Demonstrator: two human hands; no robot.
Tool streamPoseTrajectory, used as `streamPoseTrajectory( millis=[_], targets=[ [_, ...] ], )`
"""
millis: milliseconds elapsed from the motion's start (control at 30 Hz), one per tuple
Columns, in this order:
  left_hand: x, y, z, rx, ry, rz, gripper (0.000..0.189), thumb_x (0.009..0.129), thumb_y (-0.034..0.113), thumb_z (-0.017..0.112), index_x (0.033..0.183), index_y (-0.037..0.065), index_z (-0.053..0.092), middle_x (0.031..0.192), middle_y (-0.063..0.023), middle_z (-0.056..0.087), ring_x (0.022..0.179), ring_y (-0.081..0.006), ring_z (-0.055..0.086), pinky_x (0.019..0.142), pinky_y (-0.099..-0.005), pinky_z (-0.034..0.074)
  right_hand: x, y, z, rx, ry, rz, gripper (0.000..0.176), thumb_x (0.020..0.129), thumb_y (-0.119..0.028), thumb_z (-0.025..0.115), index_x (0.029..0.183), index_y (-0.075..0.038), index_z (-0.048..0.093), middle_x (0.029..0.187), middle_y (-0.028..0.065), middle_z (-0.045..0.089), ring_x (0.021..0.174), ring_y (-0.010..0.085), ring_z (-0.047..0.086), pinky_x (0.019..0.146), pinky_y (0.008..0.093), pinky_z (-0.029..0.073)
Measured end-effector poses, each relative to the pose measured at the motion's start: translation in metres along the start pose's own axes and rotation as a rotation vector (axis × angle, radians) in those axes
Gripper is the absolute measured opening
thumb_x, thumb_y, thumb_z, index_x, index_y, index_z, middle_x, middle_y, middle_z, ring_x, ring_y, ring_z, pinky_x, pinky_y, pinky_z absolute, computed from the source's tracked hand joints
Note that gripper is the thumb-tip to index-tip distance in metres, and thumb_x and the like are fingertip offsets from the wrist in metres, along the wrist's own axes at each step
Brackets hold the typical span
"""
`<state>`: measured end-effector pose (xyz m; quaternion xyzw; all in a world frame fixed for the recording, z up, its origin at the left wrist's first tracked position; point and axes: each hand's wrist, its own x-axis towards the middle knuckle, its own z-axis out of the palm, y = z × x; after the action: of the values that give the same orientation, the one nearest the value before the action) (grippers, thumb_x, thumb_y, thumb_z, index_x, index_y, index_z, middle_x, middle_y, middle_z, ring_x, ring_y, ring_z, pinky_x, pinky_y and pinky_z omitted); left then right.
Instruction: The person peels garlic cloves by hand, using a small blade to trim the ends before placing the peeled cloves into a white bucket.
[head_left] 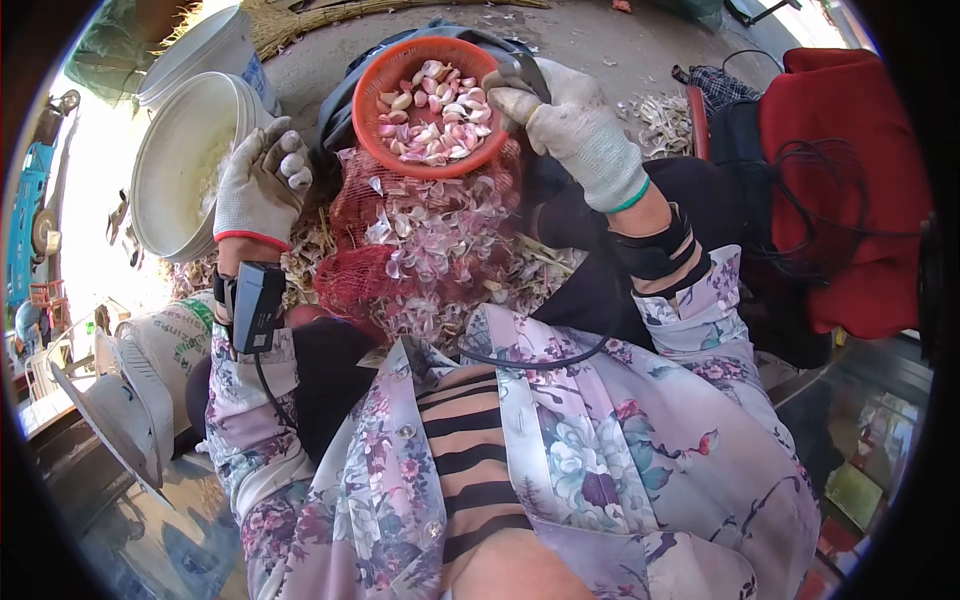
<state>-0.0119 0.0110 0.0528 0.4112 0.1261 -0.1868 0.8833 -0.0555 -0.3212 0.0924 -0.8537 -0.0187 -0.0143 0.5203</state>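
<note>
My left hand (pixel 262 188), in a pale work glove with a red cuff, is at the rim of a white bucket (pixel 148 165). Its fingers curl in toward the palm, and what they hold, if anything, cannot be made out. At the right edge of an orange-red plastic basket (pixel 372 62), my right hand (pixel 572 115) wears a similar glove with a green cuff. It is closed around a small knife (pixel 534 78) with a dark, curved blade. Pinkish-white garlic cloves (pixel 440 112) lie in the basket, which rests on a red mesh bag (pixel 352 200) between my knees.
Papery garlic skins (pixel 440 235) cover the mesh bag and the ground around it. Another white bucket (pixel 195 55) stands behind the first. On the right are a red cloth (pixel 850 190) with black cables and a pile of peelings (pixel 665 122). A straw broom (pixel 310 22) lies beyond.
</note>
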Motion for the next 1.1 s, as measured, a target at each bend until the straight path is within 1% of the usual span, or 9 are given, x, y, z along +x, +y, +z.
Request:
streamPoseTrajectory(
  millis=[133,200,333,400,467,533,600,667,1100],
  targets=[
    [0.004,0.002,0.018,0.03,-0.046,0.004,0.036,0.101,0.024,0.045,0.125,-0.002,0.051,0.097,-0.0063,0.061,0.07,-0.0122,0.049,0.061,-0.0242,0.042,-0.02,-0.001,-0.02,0.144,0.237,-0.042,0.025,0.092,-0.021,0.066,0.107,-0.001,0.068,0.084,0.0051,0.071,0.069,0.0089,0.062,0.063,0.0255,0.05],
    [0.011,0.001,0.025,0.068,-0.072,0.013,0.035,0.1,0.023,0.045,0.125,-0.002,0.051,0.097,-0.006,0.06,0.07,-0.0122,0.049,0.061,-0.0242,0.042,-0.037,0.003,-0.026,0.317,0.294,0.013,0.02,0.093,-0.018,0.064,0.105,-0.003,0.068,0.082,0.0026,0.069,0.057,0.0033,0.053,0.051,0.0199,0.042],
    [0.019,-0.006,0.051,0.158,-0.028,0.005,0.032,0.1,0.021,0.047,0.124,0.0,0.052,0.094,-0.0043,0.059,0.068,-0.0107,0.049,0.059,-0.0232,0.041,-0.066,-0.001,-0.019,0.473,0.335,0.069,0.018,0.092,-0.016,0.064,0.103,-0.002,0.068,0.081,0.0041,0.07,0.064,0.0081,0.06,0.058,0.0244,0.049],
    [0.026,-0.014,0.057,0.191,-0.011,0.001,0.032,0.1,0.021,0.048,0.124,0.0,0.053,0.093,-0.0036,0.058,0.067,-0.0102,0.047,0.059,-0.0226,0.04,-0.068,0.005,-0.005,0.304,0.365,-0.109,0.019,0.088,-0.016,0.068,0.1,-0.001,0.067,0.08,0.0093,0.07,0.068,0.0147,0.066,0.063,0.028,0.052],
    [0.03,-0.016,0.065,0.212,-0.035,-0.055,0.033,0.099,0.022,0.051,0.125,0.001,0.053,0.092,-0.002,0.057,0.068,-0.0096,0.046,0.06,-0.0229,0.04,-0.071,-0.002,0.003,0.201,0.331,-0.106,0.019,0.084,-0.018,0.07,0.095,-0.004,0.067,0.08,0.0131,0.069,0.072,0.0226,0.069,0.066,0.0326,0.053],
    [0.04,-0.021,0.068,0.27,-0.112,-0.067,0.034,0.099,0.023,0.052,0.126,0.002,0.053,0.093,-0.0018,0.058,0.069,-0.0094,0.048,0.063,-0.0233,0.042,-0.07,0.0,0.009,0.095,0.346,-0.189,0.02,0.086,-0.017,0.069,0.098,-0.001,0.065,0.078,0.0107,0.067,0.068,0.0189,0.067,0.065,0.0306,0.053],
    [0.043,-0.03,0.08,0.302,-0.063,-0.071,0.032,0.1,0.023,0.048,0.124,0.002,0.055,0.092,-0.002,0.061,0.067,-0.0097,0.051,0.062,-0.0233,0.045,-0.072,-0.001,0.014,0.068,0.383,-0.212,0.015,0.084,-0.015,0.069,0.093,-0.003,0.065,0.083,0.0145,0.069,0.08,0.0302,0.069,0.069,0.0358,0.055],
    [0.046,-0.035,0.083,0.331,-0.041,-0.071,0.031,0.101,0.023,0.047,0.123,0.003,0.056,0.091,-0.002,0.063,0.065,-0.0096,0.052,0.062,-0.0228,0.047,-0.075,0.002,0.022,0.004,0.429,-0.251,0.017,0.083,-0.022,0.068,0.093,-0.009,0.066,0.085,0.0139,0.069,0.08,0.0317,0.068,0.072,0.0408,0.054],
    [0.075,-0.061,0.055,0.443,-0.03,-0.12,0.031,0.101,0.025,0.048,0.124,0.007,0.056,0.088,-0.0005,0.064,0.064,-0.0082,0.053,0.058,-0.022,0.046,-0.093,0.006,0.017,0.096,0.469,-0.24,0.013,0.079,-0.019,0.069,0.084,-0.008,0.064,0.079,0.0139,0.068,0.078,0.0331,0.067,0.068,0.0409,0.053]
  ],
)
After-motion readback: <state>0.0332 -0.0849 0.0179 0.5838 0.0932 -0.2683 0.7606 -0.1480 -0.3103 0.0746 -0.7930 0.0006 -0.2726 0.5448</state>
